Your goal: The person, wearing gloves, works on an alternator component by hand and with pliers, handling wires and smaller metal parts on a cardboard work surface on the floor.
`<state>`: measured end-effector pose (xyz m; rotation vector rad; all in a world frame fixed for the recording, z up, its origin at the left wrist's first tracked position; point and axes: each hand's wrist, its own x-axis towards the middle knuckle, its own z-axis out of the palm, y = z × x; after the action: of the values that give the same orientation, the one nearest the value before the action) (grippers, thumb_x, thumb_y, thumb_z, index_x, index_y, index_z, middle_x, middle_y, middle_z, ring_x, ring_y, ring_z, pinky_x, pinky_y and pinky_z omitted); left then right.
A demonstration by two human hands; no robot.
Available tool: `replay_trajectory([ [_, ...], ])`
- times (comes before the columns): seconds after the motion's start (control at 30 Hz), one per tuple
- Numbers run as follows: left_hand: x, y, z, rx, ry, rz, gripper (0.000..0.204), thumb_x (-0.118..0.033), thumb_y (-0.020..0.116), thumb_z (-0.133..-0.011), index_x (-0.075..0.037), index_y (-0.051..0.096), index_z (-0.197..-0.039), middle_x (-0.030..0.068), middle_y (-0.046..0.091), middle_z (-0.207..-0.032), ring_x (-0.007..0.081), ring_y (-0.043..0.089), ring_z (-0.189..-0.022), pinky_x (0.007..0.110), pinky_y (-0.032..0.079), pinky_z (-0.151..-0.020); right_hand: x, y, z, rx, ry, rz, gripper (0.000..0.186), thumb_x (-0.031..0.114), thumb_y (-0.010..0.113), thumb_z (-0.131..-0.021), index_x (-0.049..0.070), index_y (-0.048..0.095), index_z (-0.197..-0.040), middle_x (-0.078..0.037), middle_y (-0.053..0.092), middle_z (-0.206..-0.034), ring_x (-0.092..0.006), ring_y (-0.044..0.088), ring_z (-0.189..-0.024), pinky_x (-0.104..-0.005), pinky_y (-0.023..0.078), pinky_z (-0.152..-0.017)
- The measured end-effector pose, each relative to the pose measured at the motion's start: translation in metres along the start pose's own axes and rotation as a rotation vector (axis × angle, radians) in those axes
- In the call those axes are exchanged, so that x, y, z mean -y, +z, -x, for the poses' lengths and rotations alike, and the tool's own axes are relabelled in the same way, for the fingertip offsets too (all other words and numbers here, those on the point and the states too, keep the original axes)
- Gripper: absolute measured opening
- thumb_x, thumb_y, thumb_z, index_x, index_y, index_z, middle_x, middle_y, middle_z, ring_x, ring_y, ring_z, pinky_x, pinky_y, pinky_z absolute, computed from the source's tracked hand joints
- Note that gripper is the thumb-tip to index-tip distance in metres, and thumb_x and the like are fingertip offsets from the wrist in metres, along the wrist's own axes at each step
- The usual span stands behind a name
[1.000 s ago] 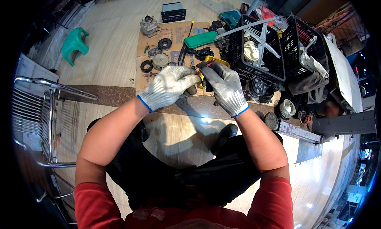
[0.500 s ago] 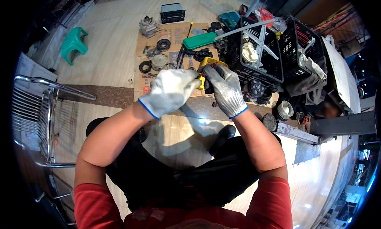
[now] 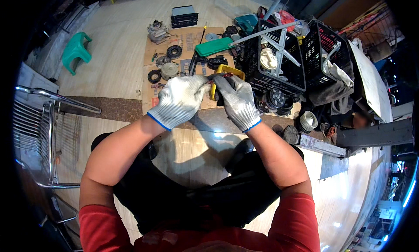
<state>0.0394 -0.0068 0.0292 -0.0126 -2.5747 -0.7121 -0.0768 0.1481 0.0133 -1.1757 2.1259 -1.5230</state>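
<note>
Over flat brown cardboard [image 3: 187, 34], the ribbed-gloved left hand [image 3: 182, 92] curls, its hold impossible to tell, while the right hand [image 3: 235, 99], an angular yellow frame [image 3: 235, 71] on its far side, narrowly pinches a small dark-red piece [image 3: 226, 75] between both hands.

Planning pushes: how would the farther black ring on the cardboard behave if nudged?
Lying flat, the ring would probably slide on the cardboard rather than roll. Its round outline suggests rolling if stood on edge. Thick band: likely stiff.

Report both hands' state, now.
Left hand: fingers curled; whether it grips anything cannot be told.
Right hand: closed on a small dark-red piece, mostly hidden.
</note>
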Motion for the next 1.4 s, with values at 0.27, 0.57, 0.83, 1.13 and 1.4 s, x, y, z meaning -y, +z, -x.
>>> replay_trajectory([
  [0.27, 0.013, 0.010, 0.003, -0.139, 0.262, -0.476, 0.011, -0.014, 0.065, -0.092, -0.003, 0.066, -0.090, 0.0132, 0.064, -0.074, 0.0305, 0.064, -0.064, 0.042, 0.049, -0.059, -0.017, 0.001, -0.001, -0.056, -0.073, 0.034, 0.030, 0.027, 0.064, -0.100, -0.002, 0.070, -0.099, -0.001, 0.064, -0.076, -0.0067, 0.053, -0.066, -0.0259, 0.043, -0.059],
  [0.57, 0.009, 0.015, 0.007, 0.036, 0.131, -0.310, 0.022, -0.025, 0.060, -0.095, -0.003, 0.066, -0.098, 0.0112, 0.065, -0.078, 0.0257, 0.065, -0.069, 0.042, 0.051, -0.066, 0.001, 0.002, -0.001, -0.068, 0.261, -0.343, 0.028, 0.027, 0.064, -0.100, 0.000, 0.070, -0.102, -0.001, 0.065, -0.078, -0.0058, 0.055, -0.067, -0.0235, 0.044, -0.059],
  [0.83, 0.022, -0.007, 0.001, 0.452, -0.776, 1.443, 0.026, -0.015, 0.054, -0.104, 0.003, 0.062, -0.120, 0.0159, 0.071, -0.103, 0.0241, 0.072, -0.090, 0.034, 0.062, -0.076, 0.022, -0.016, -0.003, 0.103, 0.176, -0.223, 0.020, 0.014, 0.057, -0.098, 0.002, 0.069, -0.108, -0.013, 0.068, -0.096, -0.0201, 0.066, -0.085, -0.0313, 0.051, -0.076],
  [1.13, -0.010, -0.008, -0.006, 0.301, -0.420, 0.576, 0.024, -0.021, 0.064, -0.097, 0.002, 0.070, -0.099, 0.0104, 0.069, -0.076, 0.0195, 0.068, -0.070, 0.034, 0.054, -0.061, 0.016, -0.009, -0.001, 0.013, 0.011, -0.053, 0.019, 0.016, 0.061, -0.096, 0.001, 0.071, -0.104, -0.015, 0.069, -0.092, -0.0229, 0.067, -0.081, -0.0359, 0.052, -0.071],
  [1.4, 0.006, 0.010, 0.009, -0.137, 0.359, -0.554, 0.015, -0.014, 0.069, -0.091, -0.003, 0.072, -0.100, 0.0138, 0.069, -0.086, 0.0290, 0.067, -0.074, 0.038, 0.053, -0.064, 0.023, -0.003, 0.003, -0.038, 0.302, -0.306, 0.021, 0.018, 0.062, -0.096, 0.001, 0.068, -0.106, -0.016, 0.068, -0.084, -0.0268, 0.063, -0.074, -0.0359, 0.049, -0.067],
])
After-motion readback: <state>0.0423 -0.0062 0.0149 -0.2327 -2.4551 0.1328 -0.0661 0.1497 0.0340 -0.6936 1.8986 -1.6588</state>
